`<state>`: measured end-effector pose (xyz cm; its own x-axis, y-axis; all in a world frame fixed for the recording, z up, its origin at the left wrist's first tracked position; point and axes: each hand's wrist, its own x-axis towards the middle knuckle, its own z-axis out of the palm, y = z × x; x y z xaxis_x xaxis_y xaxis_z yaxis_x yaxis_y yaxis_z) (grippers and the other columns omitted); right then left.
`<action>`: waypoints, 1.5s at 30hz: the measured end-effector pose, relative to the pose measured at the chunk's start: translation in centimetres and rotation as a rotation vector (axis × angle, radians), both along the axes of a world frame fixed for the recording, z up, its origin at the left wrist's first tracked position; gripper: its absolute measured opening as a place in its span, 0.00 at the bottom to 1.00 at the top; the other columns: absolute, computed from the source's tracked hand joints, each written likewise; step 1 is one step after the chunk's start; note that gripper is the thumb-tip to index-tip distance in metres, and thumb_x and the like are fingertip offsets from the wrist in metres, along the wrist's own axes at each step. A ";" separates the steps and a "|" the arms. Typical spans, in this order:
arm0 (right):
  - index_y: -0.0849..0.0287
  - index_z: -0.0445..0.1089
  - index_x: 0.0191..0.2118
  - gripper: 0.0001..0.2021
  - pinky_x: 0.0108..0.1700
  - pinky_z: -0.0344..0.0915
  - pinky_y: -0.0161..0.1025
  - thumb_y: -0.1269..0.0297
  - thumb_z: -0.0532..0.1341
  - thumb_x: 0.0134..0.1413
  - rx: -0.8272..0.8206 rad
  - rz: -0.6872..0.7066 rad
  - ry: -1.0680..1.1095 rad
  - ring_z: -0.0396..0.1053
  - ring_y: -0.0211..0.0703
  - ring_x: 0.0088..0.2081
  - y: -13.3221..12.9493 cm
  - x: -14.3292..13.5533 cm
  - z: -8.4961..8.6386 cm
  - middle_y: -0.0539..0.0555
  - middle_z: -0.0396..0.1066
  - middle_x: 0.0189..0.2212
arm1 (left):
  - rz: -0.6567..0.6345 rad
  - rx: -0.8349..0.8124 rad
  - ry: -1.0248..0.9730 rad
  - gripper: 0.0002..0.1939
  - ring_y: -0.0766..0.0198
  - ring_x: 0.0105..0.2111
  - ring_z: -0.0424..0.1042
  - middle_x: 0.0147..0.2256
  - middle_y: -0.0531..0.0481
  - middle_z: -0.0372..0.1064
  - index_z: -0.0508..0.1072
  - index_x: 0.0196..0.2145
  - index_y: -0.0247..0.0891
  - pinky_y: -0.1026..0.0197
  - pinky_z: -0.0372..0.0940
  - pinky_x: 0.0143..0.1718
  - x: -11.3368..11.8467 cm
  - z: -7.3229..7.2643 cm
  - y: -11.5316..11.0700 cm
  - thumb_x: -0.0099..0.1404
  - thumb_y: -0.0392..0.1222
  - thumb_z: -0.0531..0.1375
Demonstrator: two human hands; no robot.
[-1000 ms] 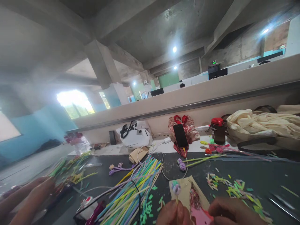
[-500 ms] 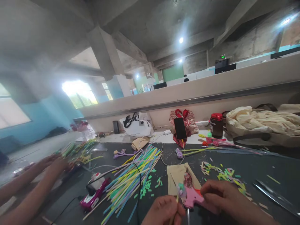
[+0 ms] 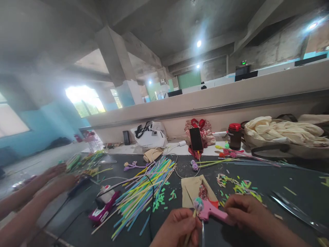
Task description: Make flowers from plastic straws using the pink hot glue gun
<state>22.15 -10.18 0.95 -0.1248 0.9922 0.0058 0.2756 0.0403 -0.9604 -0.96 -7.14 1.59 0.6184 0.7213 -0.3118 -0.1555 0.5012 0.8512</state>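
Note:
My left hand [image 3: 177,226], low in the middle, pinches the pale yellow stem of a small pipe-cleaner flower [image 3: 198,203] with a teal and lilac head. That head is right beside the pink glue gun [image 3: 209,210], overlapping its body in my view. The gun's crusted nozzle points away from me over a piece of brown cardboard [image 3: 189,193], and a clear glue stick [image 3: 203,231] sticks out of its rear. My right hand [image 3: 248,214] is closed at the end of the gun's handle; what its fingertips hold, if anything, is hidden.
A pile of pastel pipe cleaners [image 3: 144,199] lies left of centre, beside a purple power strip [image 3: 104,209]. Short cut pieces [image 3: 240,187] are scattered to the right, near long metal tweezers [image 3: 295,209]. Another person's arms [image 3: 38,199] work at far left. Behind stands a phone [image 3: 196,139].
My right hand has shifted right along the glue gun, baring more of its handle. My left hand still holds the flower by the gun. The other person's hands have moved a little.

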 end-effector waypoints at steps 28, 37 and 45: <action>0.54 0.71 0.36 0.12 0.35 0.62 0.35 0.63 0.51 0.57 0.244 -0.395 -0.868 0.69 0.42 0.33 1.2 9.0 -2.5 0.52 0.72 0.32 | 0.027 -0.182 -0.088 0.17 0.80 0.12 0.54 0.14 0.54 0.64 0.67 0.21 0.32 0.77 0.43 0.13 4.4 -2.0 4.9 0.43 0.45 0.69; 0.53 0.70 0.41 0.12 0.40 0.64 0.44 0.63 0.50 0.58 0.327 -0.254 -1.025 0.68 0.47 0.37 1.8 9.3 -4.9 0.56 0.70 0.37 | 0.009 -0.144 -0.075 0.16 0.79 0.10 0.53 0.14 0.54 0.65 0.68 0.22 0.32 0.74 0.40 0.11 4.6 -2.8 4.9 0.46 0.48 0.66; 0.53 0.66 0.47 0.13 0.44 0.65 0.43 0.64 0.51 0.59 0.583 -0.188 -1.033 0.67 0.46 0.44 1.5 8.3 -5.1 0.55 0.70 0.43 | -0.058 -0.185 -0.073 0.15 0.79 0.08 0.53 0.15 0.53 0.68 0.69 0.22 0.32 0.74 0.41 0.09 4.6 -2.1 4.8 0.44 0.46 0.67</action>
